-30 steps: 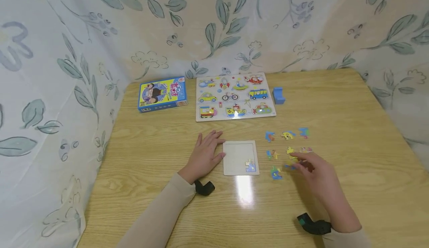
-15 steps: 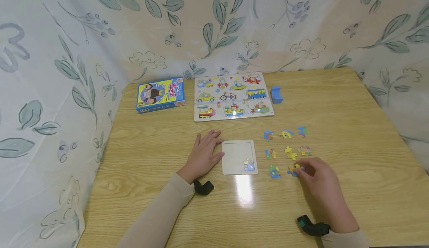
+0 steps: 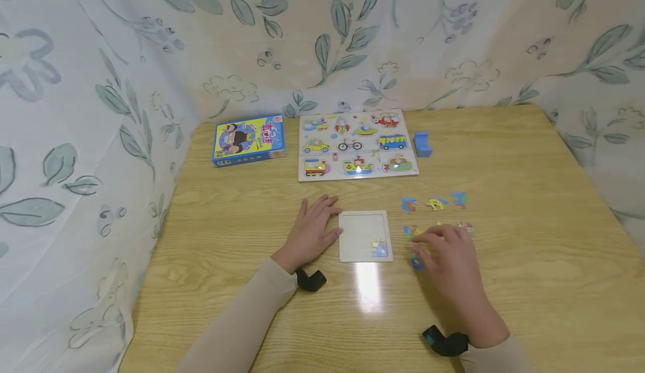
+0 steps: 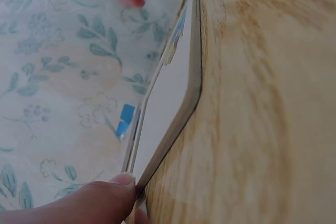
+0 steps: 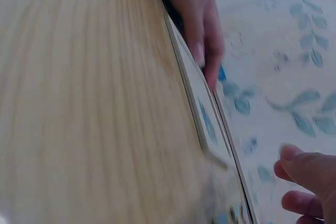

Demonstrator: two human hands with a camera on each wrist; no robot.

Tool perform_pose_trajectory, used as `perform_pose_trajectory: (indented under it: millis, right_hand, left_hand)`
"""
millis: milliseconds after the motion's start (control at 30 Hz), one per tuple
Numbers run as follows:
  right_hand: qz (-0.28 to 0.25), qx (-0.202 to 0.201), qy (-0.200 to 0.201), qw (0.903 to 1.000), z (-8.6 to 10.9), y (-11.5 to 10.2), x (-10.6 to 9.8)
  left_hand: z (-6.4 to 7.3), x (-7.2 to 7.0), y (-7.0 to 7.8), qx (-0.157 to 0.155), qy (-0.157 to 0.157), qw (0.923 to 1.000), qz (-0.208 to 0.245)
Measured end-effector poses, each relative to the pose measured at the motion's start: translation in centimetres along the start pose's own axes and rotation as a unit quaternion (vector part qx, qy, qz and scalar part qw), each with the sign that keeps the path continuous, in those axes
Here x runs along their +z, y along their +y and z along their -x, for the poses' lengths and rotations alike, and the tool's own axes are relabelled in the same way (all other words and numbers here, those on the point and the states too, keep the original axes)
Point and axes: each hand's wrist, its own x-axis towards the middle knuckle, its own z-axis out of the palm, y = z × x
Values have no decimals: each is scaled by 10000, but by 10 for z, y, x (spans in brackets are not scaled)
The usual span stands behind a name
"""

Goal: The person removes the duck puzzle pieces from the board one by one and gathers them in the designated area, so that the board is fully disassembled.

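Observation:
A square wooden puzzle tray point(image 3: 359, 233) lies on the table with one jigsaw piece point(image 3: 380, 248) in its lower right corner. My left hand point(image 3: 313, 233) rests at its left edge with the fingers stretched out. The thumb point(image 4: 118, 187) touches the frame in the left wrist view. To the right of the tray, my right hand point(image 3: 450, 261) hovers over loose jigsaw pieces point(image 3: 436, 203), thumb and fingers apart. No piece shows between those fingertips point(image 5: 291, 152) in the right wrist view. The right hand covers part of the lower rows of pieces.
Behind the tray lies a wooden vehicle puzzle board point(image 3: 359, 146). A blue and yellow box point(image 3: 249, 140) stands to its left, and a small blue block point(image 3: 423, 144) to its right. A floral curtain point(image 3: 322, 37) hangs along the table's far edge.
Half a second ago my right hand pinched a yellow and blue jigsaw piece at the lower right. It has since moved left, its fingers apart. The left hand stays in place.

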Motion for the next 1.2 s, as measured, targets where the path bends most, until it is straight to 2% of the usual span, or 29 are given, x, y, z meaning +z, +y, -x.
perform_pose_trajectory:
  millis: [100, 233, 333, 433, 733, 1000, 1200]
  right_hand:
    - [41, -101, -644, 9979, -8, -14, 13]
    - [310, -52, -1526, 9878, -15, -22, 26]
    - [485, 1, -1867, 9812, -15, -24, 32]
    - [453, 17, -1913, 9805, -14, -24, 34]
    - [79, -178, -1574, 9873, -21, -28, 34]
    - [-62, -85, -2066, 9784, -27, -29, 36]
    - [-49, 5, -2191, 9757, -23, -35, 35]
  left_hand:
    - [-2, 1, 2, -4, -11, 10000, 22]
    - [-3, 3, 4, 2, -1, 10000, 44]
    - [-3, 5, 5, 48, 11, 10000, 41]
    - [-3, 6, 5, 95, 37, 9999, 40]
    - [-5, 4, 4, 127, 51, 9999, -62]
    - [-5, 3, 4, 43, 21, 10000, -11]
    - [-3, 4, 3, 155, 17, 9999, -17]
